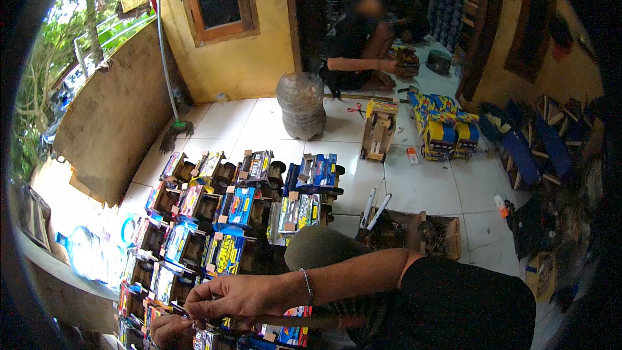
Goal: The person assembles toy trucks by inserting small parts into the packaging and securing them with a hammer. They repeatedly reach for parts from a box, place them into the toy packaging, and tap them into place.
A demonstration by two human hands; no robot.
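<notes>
My right hand (pixel 223 296), with a chain bracelet at the wrist, reaches left over rows of toy trucks (pixel 240 206). Its thumb and fingers are pinched together, and whatever they hold is too small to name. Just below it, my left hand (pixel 172 332) is closed, with its fingertips close to the right hand's. What lies between the two hands is hidden. The toy trucks have colourful printed sides, dark wheels and small wooden blocks at their ends. Several stand beneath and around my hands, partly covered by them.
A broom (pixel 173 131) leans by the wall. A large plastic bottle (pixel 301 107) stands near the doorway, where another person (pixel 356 52) sits working. More toy trucks (pixel 447 126), an upturned truck (pixel 379 131), red scissors (pixel 355 109) and a wooden tray (pixel 457 236) are on the tiles.
</notes>
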